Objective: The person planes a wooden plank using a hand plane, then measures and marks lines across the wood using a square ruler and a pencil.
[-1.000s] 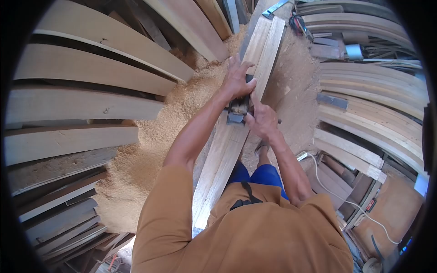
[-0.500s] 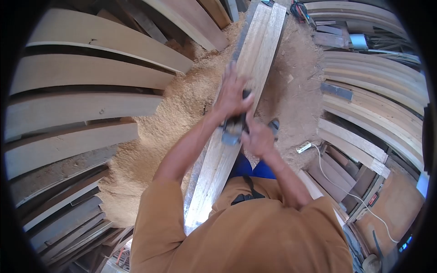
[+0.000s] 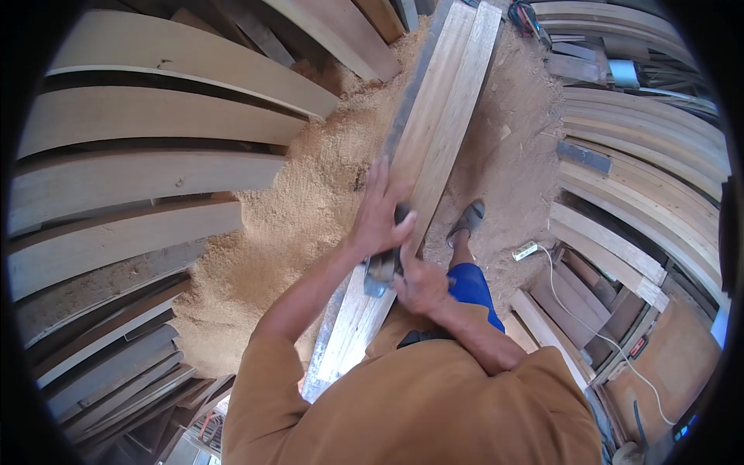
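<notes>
Wood shavings (image 3: 256, 271) spread beside paired timber strips (image 3: 434, 132); on them, near the torso, sits a hand plane (image 3: 383, 268), its long axis following theirs. Left hand (image 3: 377, 217), farther forward, clasps its front, thumb hooked over, fingers extended; right hand (image 3: 422, 287) grips its right rear, fingers curled.

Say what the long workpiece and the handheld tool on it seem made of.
Workpiece: apparently bare wood, mostly matte, with pale lengthwise grain. Handheld tool: dark body with a shiny near end, possibly metal; blur leaves it open.
</notes>
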`<action>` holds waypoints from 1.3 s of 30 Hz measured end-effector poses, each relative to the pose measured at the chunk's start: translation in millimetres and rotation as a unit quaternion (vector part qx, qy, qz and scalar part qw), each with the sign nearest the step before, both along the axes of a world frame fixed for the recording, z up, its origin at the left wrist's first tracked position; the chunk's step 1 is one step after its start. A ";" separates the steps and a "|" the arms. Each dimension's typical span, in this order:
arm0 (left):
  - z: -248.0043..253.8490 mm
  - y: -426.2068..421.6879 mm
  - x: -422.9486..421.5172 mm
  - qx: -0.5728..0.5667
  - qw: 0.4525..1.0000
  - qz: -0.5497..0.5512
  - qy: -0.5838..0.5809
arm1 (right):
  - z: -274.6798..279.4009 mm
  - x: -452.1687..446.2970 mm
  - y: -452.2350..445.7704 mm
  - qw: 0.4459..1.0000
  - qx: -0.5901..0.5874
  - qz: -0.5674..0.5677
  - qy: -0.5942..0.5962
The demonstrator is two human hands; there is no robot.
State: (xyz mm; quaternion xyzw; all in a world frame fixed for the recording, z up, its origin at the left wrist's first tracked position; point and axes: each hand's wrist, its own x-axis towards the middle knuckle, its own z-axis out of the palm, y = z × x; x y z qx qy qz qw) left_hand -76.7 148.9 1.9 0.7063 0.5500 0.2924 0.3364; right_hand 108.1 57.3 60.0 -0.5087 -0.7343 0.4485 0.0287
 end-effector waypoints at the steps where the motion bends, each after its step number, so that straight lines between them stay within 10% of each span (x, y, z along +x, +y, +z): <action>1: 0.4 17.4 6.2 0.006 1.000 0.005 0.000 | 3.1 2.4 23.9 1.000 0.005 -0.007 -0.011; 9: -6.6 147.7 32.3 0.017 0.999 0.039 -0.024 | 0.9 18.1 147.7 0.987 0.149 -0.028 -0.048; 18: 0.8 -6.2 6.7 0.024 1.000 0.007 -0.008 | -3.1 8.1 6.0 0.999 0.040 -0.004 0.005; 28: 10.8 168.5 35.7 0.020 0.998 0.053 -0.023 | 7.4 23.6 160.0 0.982 0.166 -0.022 -0.084; 39: 0.0 -12.9 -9.3 -0.021 0.999 0.042 -0.009 | 2.9 -5.5 2.9 0.999 0.022 -0.016 0.036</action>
